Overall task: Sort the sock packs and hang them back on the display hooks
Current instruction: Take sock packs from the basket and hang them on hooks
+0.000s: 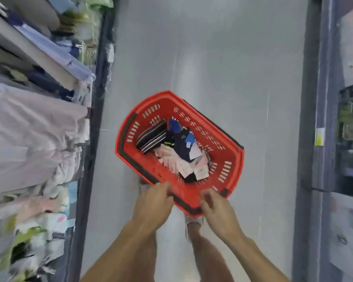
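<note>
On the floor [222, 58] sits a red basket [230, 159], sock packs [177, 147] piled inside; left hand [153, 206] fingers curl over its near rim, right hand [218, 212] fingers curled there too - can't tell if gripping.

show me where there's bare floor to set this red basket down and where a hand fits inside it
The grey floor ahead of the red basket is bare, bordered by the clothes rack on the left and the shelving on the right. Inside, a bare strip runs along the near-left wall; the sock packs crowd the middle and the near-right end.
</note>
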Available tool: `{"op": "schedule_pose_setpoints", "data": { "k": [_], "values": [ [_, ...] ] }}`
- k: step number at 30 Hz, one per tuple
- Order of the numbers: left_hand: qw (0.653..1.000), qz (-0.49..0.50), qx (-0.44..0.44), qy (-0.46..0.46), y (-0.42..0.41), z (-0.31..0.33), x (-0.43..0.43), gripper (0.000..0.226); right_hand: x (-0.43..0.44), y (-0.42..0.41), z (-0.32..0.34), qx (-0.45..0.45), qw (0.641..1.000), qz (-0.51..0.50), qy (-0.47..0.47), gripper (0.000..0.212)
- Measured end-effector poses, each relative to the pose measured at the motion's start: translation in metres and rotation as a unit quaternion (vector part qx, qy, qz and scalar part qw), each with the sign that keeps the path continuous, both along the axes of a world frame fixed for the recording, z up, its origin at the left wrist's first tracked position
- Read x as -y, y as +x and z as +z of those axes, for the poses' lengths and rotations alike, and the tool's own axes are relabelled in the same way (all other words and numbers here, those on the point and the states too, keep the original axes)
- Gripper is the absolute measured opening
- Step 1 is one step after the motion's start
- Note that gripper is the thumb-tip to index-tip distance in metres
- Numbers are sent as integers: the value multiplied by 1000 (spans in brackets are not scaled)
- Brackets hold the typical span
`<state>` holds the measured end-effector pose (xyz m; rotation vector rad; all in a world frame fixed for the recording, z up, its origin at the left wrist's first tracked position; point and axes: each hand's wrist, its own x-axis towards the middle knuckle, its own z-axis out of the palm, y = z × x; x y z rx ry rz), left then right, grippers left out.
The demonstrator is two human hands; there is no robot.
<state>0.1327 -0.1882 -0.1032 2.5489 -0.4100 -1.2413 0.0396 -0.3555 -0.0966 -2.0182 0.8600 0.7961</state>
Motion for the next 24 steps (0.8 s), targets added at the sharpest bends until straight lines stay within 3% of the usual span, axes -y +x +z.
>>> {"op": "schedule_pose_setpoints", "data": {
  "k": [4,7,12,15,21,24],
  "values": [
    [988,-100,97,66,73,-116,9,39,-23,55,-108,4,1000,26,6,21],
    [952,-207,184,132,125,-197,9,67,-44,92,-182,-8,999,48,23,22],
    [929,-225,185,230,161,-275,11,95,-70,120,-251,6,999,16,45,30],
    [928,-242,173,226,173,-283,18,92,-77,117,-252,8,997,-50,57,27],
    [962,-156,149,168,199,-226,28,65,-67,112,-206,50,966,-226,113,19],
    [982,-75,66,160,212,-177,27,68,-55,124,-185,68,950,-281,119,17]
  ]
}}
